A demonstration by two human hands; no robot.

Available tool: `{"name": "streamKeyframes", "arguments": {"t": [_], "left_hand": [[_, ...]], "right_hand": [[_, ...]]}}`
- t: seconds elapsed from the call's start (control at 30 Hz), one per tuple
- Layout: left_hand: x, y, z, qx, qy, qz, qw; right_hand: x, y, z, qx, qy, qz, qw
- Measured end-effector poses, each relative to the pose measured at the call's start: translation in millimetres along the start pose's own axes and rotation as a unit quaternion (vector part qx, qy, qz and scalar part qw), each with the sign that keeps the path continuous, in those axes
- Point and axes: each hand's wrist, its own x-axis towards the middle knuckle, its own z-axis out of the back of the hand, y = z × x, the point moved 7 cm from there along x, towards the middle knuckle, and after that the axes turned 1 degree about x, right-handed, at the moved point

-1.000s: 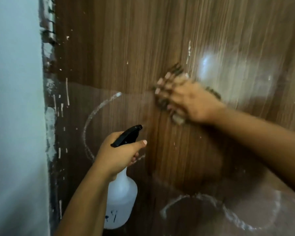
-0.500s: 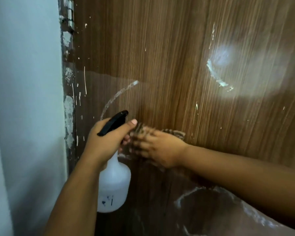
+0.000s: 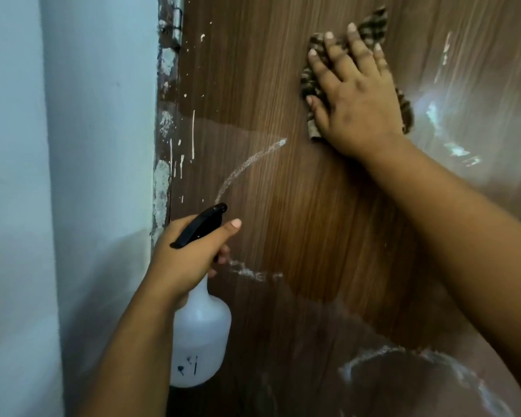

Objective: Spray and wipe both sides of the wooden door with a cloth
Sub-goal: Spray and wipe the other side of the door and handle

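Note:
The brown wooden door [image 3: 298, 212] fills most of the view, streaked with white marks and a glare patch at the right. My right hand [image 3: 355, 94] lies flat with spread fingers on a brown checked cloth [image 3: 310, 82], pressing it against the door's upper part. My left hand [image 3: 190, 254] grips the neck of a white spray bottle [image 3: 200, 335] with a black trigger head [image 3: 202, 225], held close to the door near its left edge, nozzle pointing up and right.
A pale blue wall [image 3: 66, 176] stands at the left. The door frame edge [image 3: 163, 164] beside it has chipped, flaking paint. White curved smears [image 3: 403, 356] mark the door's lower right.
My right hand swept the cloth down to beside the bottle and then back up to the door's upper part. The left hand kept hold of the spray bottle.

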Motion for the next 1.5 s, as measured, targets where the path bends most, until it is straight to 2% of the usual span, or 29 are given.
{"name": "streamKeyframes", "arguments": {"t": [0.13,0.23,0.3,0.37,0.47,0.57,0.7,0.77,0.8,0.87,0.9,0.97,1.0,1.03,1.07,1.13,1.17,1.27,1.33,1.4,1.43,1.5], "left_hand": [[-6,6,11,0.015,-0.051,-0.011,0.999],[-11,12,22,0.006,-0.088,-0.011,0.996],[-15,20,22,0.009,-0.07,-0.001,0.997],[-18,27,21,0.037,-0.055,0.006,0.998],[-21,37,26,0.069,-0.05,0.018,0.996],[-18,42,37,0.09,-0.05,0.007,0.995],[-10,55,60,0.065,-0.112,0.011,0.991],[-8,61,65,0.053,-0.124,0.016,0.991],[-7,62,66,0.054,-0.122,0.009,0.991],[-4,61,69,0.062,-0.117,-0.008,0.991],[-3,61,72,0.058,-0.12,-0.012,0.991],[-1,63,77,0.044,-0.128,-0.009,0.991],[1,66,79,0.046,-0.13,-0.006,0.99],[2,69,80,0.054,-0.132,-0.004,0.99],[4,72,82,0.061,-0.134,-0.004,0.989],[8,79,86,0.063,-0.149,-0.005,0.987],[10,83,86,0.065,-0.156,-0.007,0.986],[13,91,83,0.073,-0.168,-0.007,0.983],[15,97,84,0.073,-0.177,-0.012,0.981],[14,101,89,0.059,-0.197,-0.009,0.979],[14,102,90,0.058,-0.201,-0.007,0.978],[13,103,90,0.076,-0.199,-0.008,0.977]], "right_hand": [[-33,67,-19,-0.002,0.061,0.132,0.989],[-101,124,-51,0.004,0.157,0.299,0.941],[-136,135,-57,-0.006,0.169,0.369,0.914],[-126,113,-49,-0.01,0.131,0.326,0.936],[-75,67,-24,-0.011,0.047,0.195,0.98],[-33,40,-12,-0.013,0.017,0.106,0.994],[-11,61,-12,0.02,0.007,0.026,0.999],[-20,99,-26,0.019,0.007,0.039,0.999],[-34,127,-39,0.021,0.02,0.072,0.997],[-81,193,-61,0.043,0.063,0.196,0.978],[-114,229,-72,0.054,0.089,0.282,0.954],[-176,280,-90,0.024,0.203,0.461,0.863],[-192,287,-98,0.002,0.251,0.514,0.82],[-188,286,-99,0.001,0.25,0.525,0.814],[-161,280,-97,0.006,0.21,0.499,0.84],[-78,247,-88,-0.01,0.113,0.38,0.918],[-30,223,-81,-0.023,0.076,0.319,0.944],[89,153,-41,-0.046,0.013,0.159,0.986],[116,125,-31,-0.029,-0.006,0.072,0.997],[99,137,-40,-0.032,0.002,0.053,0.998],[78,161,-49,-0.043,0.016,0.085,0.995],[7,224,-80,-0.031,0.072,0.242,0.967]]}}
